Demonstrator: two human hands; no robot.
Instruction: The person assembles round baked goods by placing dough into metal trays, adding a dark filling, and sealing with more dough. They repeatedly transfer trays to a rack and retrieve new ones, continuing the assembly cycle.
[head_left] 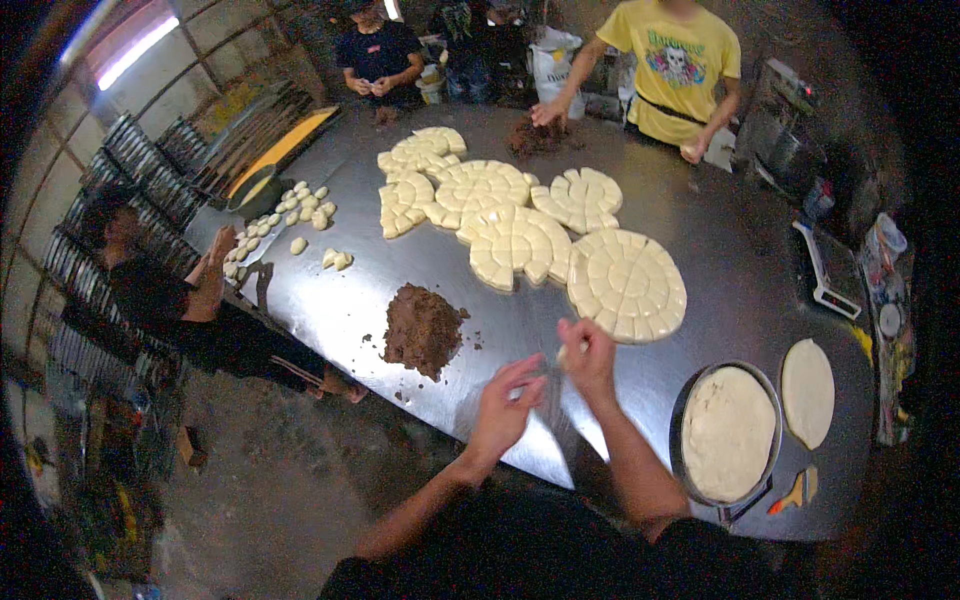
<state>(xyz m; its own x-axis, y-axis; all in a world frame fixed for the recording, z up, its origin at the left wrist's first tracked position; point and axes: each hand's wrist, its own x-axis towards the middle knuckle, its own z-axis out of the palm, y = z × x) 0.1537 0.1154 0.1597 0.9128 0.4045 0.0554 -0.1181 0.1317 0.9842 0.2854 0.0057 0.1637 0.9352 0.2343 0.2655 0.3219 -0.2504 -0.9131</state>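
Observation:
Above the near edge of the steel table, my left hand (506, 408) is held with its fingers apart and slightly curled, nothing visible in them. Just to its right, my right hand (590, 362) is closed, with a small pale bit that looks like dough showing at its fingertips. Beyond it lies a round slab of dough (628, 284) cut into many small blocks. Another cut dough round (518, 246) and several more spread toward the far side. A crumbly brown mound of filling (424, 332) sits left of my hands.
On the right are a round pan (778, 425) holding a flat dough disc, a second dough disc (808, 394), a brush (797, 490) and a white-framed scale (828, 270). Small dough balls (300, 206) lie far left. Co-workers stand at the table's left and far sides.

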